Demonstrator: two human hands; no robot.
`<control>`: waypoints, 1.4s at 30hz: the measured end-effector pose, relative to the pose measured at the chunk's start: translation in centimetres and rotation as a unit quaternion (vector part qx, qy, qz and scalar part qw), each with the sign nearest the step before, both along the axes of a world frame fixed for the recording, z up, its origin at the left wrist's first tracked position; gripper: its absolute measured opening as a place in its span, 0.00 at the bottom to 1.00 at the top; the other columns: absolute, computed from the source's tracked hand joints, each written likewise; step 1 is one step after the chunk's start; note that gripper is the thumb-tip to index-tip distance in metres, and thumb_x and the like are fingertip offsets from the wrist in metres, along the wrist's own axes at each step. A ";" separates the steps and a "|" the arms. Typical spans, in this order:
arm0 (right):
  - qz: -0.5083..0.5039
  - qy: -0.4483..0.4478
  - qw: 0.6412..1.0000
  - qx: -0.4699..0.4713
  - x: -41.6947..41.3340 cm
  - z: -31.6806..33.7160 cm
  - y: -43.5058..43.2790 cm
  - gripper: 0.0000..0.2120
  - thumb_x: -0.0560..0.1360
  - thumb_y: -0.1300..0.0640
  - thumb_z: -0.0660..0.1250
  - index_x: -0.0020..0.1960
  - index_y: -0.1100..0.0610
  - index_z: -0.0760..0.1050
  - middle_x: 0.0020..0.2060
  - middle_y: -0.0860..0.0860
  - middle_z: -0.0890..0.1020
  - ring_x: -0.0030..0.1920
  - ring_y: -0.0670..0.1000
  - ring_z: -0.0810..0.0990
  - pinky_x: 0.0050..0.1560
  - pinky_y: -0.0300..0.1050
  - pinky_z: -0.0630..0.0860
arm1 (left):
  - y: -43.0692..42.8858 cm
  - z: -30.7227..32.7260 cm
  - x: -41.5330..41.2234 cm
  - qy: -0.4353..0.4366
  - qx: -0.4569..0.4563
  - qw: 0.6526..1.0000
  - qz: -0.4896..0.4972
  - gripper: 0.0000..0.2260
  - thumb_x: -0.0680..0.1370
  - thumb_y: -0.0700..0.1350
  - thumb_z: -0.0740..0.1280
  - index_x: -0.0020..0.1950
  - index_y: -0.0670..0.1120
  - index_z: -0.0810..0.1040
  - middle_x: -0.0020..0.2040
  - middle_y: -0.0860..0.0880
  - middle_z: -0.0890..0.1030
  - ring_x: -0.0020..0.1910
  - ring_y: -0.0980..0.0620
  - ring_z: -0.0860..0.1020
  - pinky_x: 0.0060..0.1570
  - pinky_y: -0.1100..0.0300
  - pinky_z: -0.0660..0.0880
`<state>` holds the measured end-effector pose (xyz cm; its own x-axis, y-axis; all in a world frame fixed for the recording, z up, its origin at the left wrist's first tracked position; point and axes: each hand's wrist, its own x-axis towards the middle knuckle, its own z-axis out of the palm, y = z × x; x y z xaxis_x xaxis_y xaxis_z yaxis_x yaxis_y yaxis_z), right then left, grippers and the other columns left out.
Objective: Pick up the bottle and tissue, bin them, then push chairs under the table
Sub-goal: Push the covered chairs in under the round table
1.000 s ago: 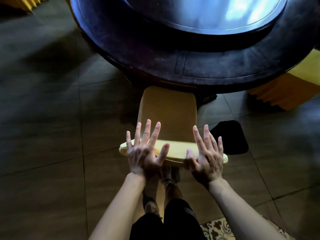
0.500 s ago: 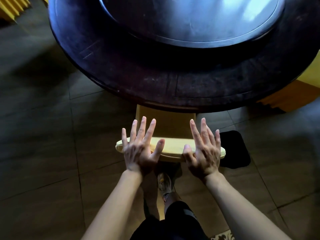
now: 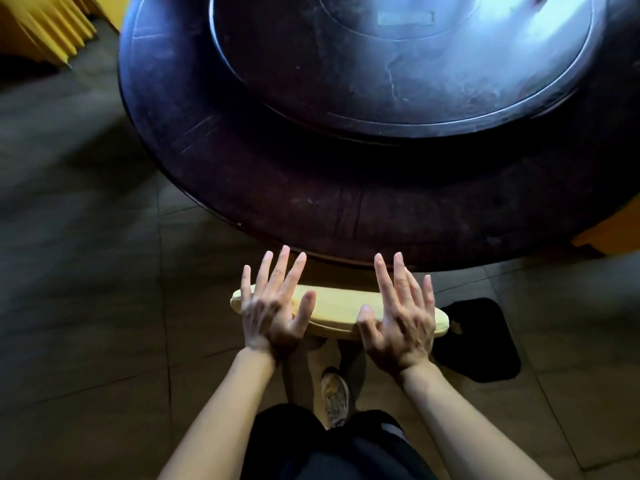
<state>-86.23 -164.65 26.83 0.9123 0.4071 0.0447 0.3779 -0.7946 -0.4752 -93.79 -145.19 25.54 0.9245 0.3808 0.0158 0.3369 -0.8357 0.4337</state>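
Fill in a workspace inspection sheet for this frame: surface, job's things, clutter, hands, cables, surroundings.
Surface: dark round table with a glass turntable, a pale patch on the glass.
Job's things: yellow chair back close to the table rim, seat out of sight; bottle, tissue: nothing seen.
Clutter: black mat on the floor right of the chair.
Grippers: left hand and right hand open, fingers spread, palms on the chair back.
Cables: nothing seen.
Surroundings: tiled floor; yellow chair covers at far left and right.
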 end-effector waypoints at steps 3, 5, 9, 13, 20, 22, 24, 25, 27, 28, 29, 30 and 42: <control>0.004 0.005 1.000 -0.005 0.1 0.0 -0.3 0.38 0.72 0.43 0.56 0.80 0.55 0.66 0.78 0.62 0.68 0.75 0.63 0.72 0.79 0.68 0.57 | -0.3 0.2 0.1 0.009 -0.003 1.000 0.002 0.35 0.81 0.67 0.40 0.78 0.52 0.68 0.79 0.46 0.66 0.80 0.43 0.61 0.76 0.33 0.52; 0.008 0.009 1.000 -0.011 -0.2 0.1 -0.5 0.38 0.72 0.42 0.56 0.81 0.54 0.65 0.79 0.63 0.67 0.76 0.63 0.71 0.79 0.70 0.55 | -0.6 0.2 -0.3 0.012 -0.001 1.000 0.003 0.34 0.81 0.67 0.40 0.78 0.52 0.68 0.79 0.46 0.66 0.80 0.43 0.61 0.76 0.33 0.52; 0.010 0.026 0.999 -0.034 -0.4 0.2 -0.6 0.40 0.74 0.40 0.54 0.83 0.52 0.57 0.82 0.63 0.57 0.80 0.64 0.63 0.79 0.73 0.47 | -0.9 0.2 -0.4 0.010 -0.010 1.000 0.004 0.32 0.81 0.66 0.42 0.78 0.53 0.67 0.79 0.46 0.66 0.80 0.43 0.61 0.76 0.33 0.52; 0.021 0.048 0.997 -0.056 -0.1 1.2 1.5 0.45 0.71 0.34 0.51 0.84 0.50 0.48 0.84 0.61 0.45 0.82 0.63 0.57 0.78 0.71 0.36 | -0.1 -0.4 -0.7 0.017 -0.011 1.000 -0.012 0.31 0.81 0.66 0.46 0.80 0.54 0.63 0.81 0.46 0.62 0.81 0.44 0.56 0.78 0.35 0.48; 0.095 0.017 0.990 -0.104 1.3 2.6 7.2 0.47 0.71 0.32 0.52 0.85 0.48 0.46 0.84 0.60 0.43 0.83 0.61 0.56 0.78 0.70 0.34 | 7.0 -0.8 -0.8 0.036 -0.003 0.999 0.008 0.36 0.80 0.70 0.42 0.83 0.51 0.51 0.83 0.47 0.50 0.82 0.46 0.42 0.78 0.39 0.36; 0.108 0.006 0.987 -0.118 2.1 2.5 9.5 0.47 0.71 0.31 0.54 0.85 0.47 0.45 0.84 0.61 0.43 0.83 0.62 0.56 0.78 0.68 0.34 | 10.6 -0.9 -0.9 0.047 -0.001 0.998 0.028 0.37 0.79 0.71 0.39 0.83 0.52 0.45 0.84 0.49 0.45 0.82 0.48 0.38 0.77 0.40 0.34; 0.117 0.000 0.984 -0.131 2.8 2.4 12.9 0.48 0.71 0.30 0.55 0.85 0.46 0.44 0.84 0.61 0.44 0.83 0.62 0.54 0.78 0.68 0.34 | 14.2 -0.8 -1.3 0.055 0.003 0.997 0.047 0.37 0.79 0.71 0.39 0.82 0.52 0.42 0.83 0.50 0.42 0.81 0.48 0.36 0.77 0.40 0.32; 0.124 -0.002 0.983 -0.138 3.0 2.2 15.2 0.47 0.72 0.30 0.56 0.85 0.46 0.44 0.84 0.61 0.43 0.83 0.61 0.53 0.78 0.69 0.34 | 16.1 -0.8 -1.5 0.058 0.007 0.997 0.055 0.37 0.79 0.72 0.40 0.82 0.53 0.40 0.83 0.50 0.41 0.81 0.48 0.35 0.77 0.40 0.32; 0.143 0.001 0.978 -0.153 2.9 1.6 20.2 0.47 0.75 0.31 0.60 0.85 0.46 0.41 0.84 0.61 0.43 0.84 0.61 0.51 0.78 0.69 0.34 | 20.2 -0.5 -2.3 0.065 0.016 0.996 0.065 0.36 0.79 0.72 0.41 0.81 0.54 0.37 0.83 0.50 0.39 0.81 0.48 0.34 0.76 0.40 0.32; 0.153 0.007 0.975 -0.159 2.6 1.3 22.7 0.47 0.76 0.31 0.60 0.84 0.45 0.40 0.84 0.61 0.42 0.84 0.60 0.49 0.78 0.69 0.34 | 22.2 -0.4 -2.8 0.069 0.019 0.995 0.072 0.36 0.79 0.72 0.41 0.81 0.55 0.36 0.83 0.50 0.38 0.80 0.48 0.33 0.76 0.40 0.31; 0.163 0.012 0.974 -0.160 2.1 1.0 25.6 0.47 0.76 0.30 0.59 0.84 0.45 0.39 0.84 0.61 0.42 0.84 0.60 0.48 0.78 0.69 0.34 | 24.5 -0.2 -3.4 0.073 0.020 0.994 0.082 0.36 0.79 0.72 0.40 0.81 0.55 0.35 0.82 0.50 0.37 0.80 0.48 0.32 0.76 0.40 0.30; 0.171 0.017 0.973 -0.157 1.6 0.8 28.3 0.46 0.75 0.30 0.58 0.84 0.44 0.39 0.84 0.61 0.42 0.84 0.60 0.48 0.77 0.69 0.34 | 26.8 0.0 -4.0 0.078 0.021 0.992 0.095 0.36 0.79 0.72 0.40 0.81 0.55 0.35 0.82 0.50 0.36 0.80 0.48 0.32 0.76 0.40 0.30; 0.231 0.025 0.969 -0.089 -1.4 1.7 55.5 0.45 0.76 0.30 0.58 0.84 0.43 0.40 0.84 0.60 0.41 0.84 0.59 0.44 0.78 0.67 0.34 | 49.6 0.0 -9.0 0.117 0.049 0.970 0.207 0.36 0.78 0.74 0.38 0.80 0.57 0.33 0.82 0.49 0.35 0.80 0.45 0.32 0.73 0.37 0.29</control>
